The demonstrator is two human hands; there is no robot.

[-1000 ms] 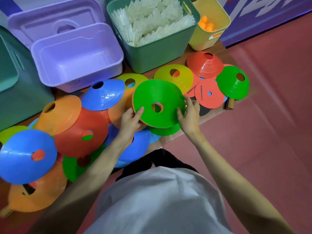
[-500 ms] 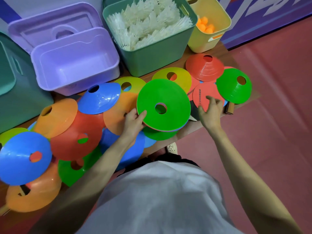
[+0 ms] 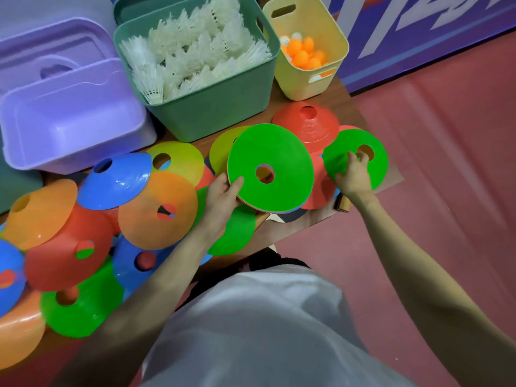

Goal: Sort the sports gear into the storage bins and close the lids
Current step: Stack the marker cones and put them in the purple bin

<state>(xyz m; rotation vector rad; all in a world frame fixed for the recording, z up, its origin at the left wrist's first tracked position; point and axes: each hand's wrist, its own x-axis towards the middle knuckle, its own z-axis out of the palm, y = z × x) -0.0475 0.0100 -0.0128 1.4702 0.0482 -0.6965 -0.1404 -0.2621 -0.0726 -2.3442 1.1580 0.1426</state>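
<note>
The gear still out is a spread of thin, glossy plastic disc cones, each a shallow dome with a round hole at its centre, overlapping one another in blue, orange, red, yellow and green across the wooden table (image 3: 371, 113). The left hand (image 3: 223, 196) grips a small stack of cones (image 3: 270, 167) by its near-left edge, thumb on the smooth green top face and fingers curled underneath; edges of other colours peek out below the green one, and the stack is tilted up above the table's near edge. To its right, the right hand (image 3: 352, 174) reaches forward over a single green cone (image 3: 356, 157) lying near the table's right corner, fingertips pinching at the rim of its centre hole, though the fingers are blurred and how firm the hold is cannot be told. A taller ribbed red cone (image 3: 307, 125) stands just behind, between the two green discs. At the back sit three open bins: a matte teal bin (image 3: 217, 107) packed with white feathery shuttlecocks (image 3: 195, 51), a pale yellow bin (image 3: 310, 85) holding orange balls (image 3: 303, 53), and a lilac bin (image 3: 72, 132) with a matching lid (image 3: 53, 46) leaning behind it. A wooden handle (image 3: 344, 203) pokes out under the cones by the right wrist. Both forearms extend bare from a white shirt (image 3: 251, 331).
</note>
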